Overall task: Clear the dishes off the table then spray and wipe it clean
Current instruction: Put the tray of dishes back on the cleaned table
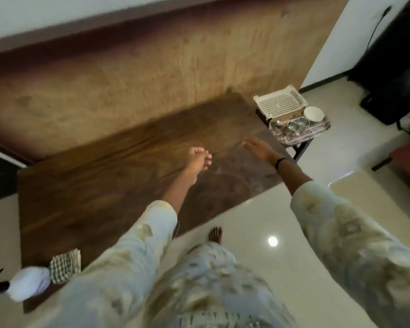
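The dark wooden table (104, 185) stretches across the middle of the head view. My left hand (198, 162) hovers over its middle with fingers loosely curled, holding nothing. My right hand (258, 147) reaches out flat over the table's right end, fingers straight, empty. A white spray bottle (27, 282) with a black trigger lies at the near left corner beside a checked cloth (65, 266). The dishes, a white bowl (313, 114) and several small steel bowls (296, 124), sit on a tray (322, 129) on a low stand right of the table.
A white perforated plastic basket (279, 102) stands behind the tray. A wood-panelled wall (152, 67) runs behind the table. Glossy tile floor (282, 221) lies to the right, with dark furniture (393, 67) at the far right. My bare foot (215, 235) is by the table's near edge.
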Motion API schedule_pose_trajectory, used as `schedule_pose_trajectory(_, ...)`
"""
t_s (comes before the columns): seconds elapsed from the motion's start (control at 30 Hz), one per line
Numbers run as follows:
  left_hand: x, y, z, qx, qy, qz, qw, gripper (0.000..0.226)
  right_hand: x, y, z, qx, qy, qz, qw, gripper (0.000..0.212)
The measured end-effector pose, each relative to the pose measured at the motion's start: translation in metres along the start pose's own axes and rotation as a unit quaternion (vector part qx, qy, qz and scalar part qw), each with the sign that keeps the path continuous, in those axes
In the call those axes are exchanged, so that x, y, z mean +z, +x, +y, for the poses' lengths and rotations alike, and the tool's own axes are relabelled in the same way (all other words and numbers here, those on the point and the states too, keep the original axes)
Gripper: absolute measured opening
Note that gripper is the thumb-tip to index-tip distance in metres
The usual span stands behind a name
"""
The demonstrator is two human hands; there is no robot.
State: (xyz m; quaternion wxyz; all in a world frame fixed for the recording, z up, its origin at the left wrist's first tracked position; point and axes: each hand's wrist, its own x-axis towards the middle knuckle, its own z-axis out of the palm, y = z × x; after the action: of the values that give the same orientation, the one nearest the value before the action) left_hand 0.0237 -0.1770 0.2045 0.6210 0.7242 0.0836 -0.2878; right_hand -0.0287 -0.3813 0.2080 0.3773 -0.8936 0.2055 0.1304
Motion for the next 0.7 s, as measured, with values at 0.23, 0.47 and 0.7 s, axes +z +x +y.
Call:
schedule_pose_trajectory(0.23,0.058,0.044,0.000,-0.042,0.028,0.008,0.999,0.015,-0.029,0.063,0.065,0.027,0.005,-0.044,0.999,0.040)
schedule_pose_trajectory(0.47,0.124,0.089,-0.005,-0.076,0.008,0.026,0.997,0.020,-0.057,0.133,0.146,0.072,0.067,-0.077,0.992,0.043)
schedule_pose_trajectory(0.7,0.235,0.148,-0.009,-0.138,-0.010,0.065,0.988,0.015,-0.114,0.207,0.231,0.034,0.064,-0.090,0.993,0.052)
